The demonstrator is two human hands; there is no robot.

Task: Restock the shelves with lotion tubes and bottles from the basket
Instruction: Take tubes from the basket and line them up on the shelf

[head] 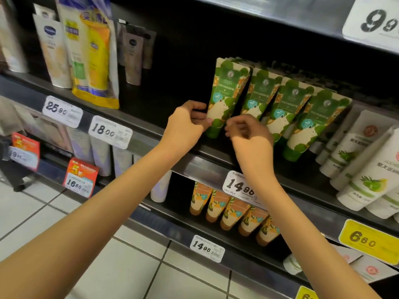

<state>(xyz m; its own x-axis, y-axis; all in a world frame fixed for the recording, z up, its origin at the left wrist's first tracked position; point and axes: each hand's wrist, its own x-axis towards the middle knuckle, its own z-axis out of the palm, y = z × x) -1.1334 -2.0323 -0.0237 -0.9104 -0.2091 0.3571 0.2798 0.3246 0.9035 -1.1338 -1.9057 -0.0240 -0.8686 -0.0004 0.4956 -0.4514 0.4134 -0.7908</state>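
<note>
A row of green-and-cream lotion tubes stands cap-down on the middle shelf. My left hand grips the leftmost green tube at its lower left edge, thumb and fingers around it. My right hand hovers just right of that tube's base, fingers curled with nothing visibly in them, in front of the second green tube. Two more green tubes lean to the right. No basket is in view.
White tubes lie at the right end of the shelf. Cream bottles and a yellow refill pouch stand at the left, with a dark gap between them and the green tubes. Orange tubes fill the shelf below. Price tags line the shelf edges.
</note>
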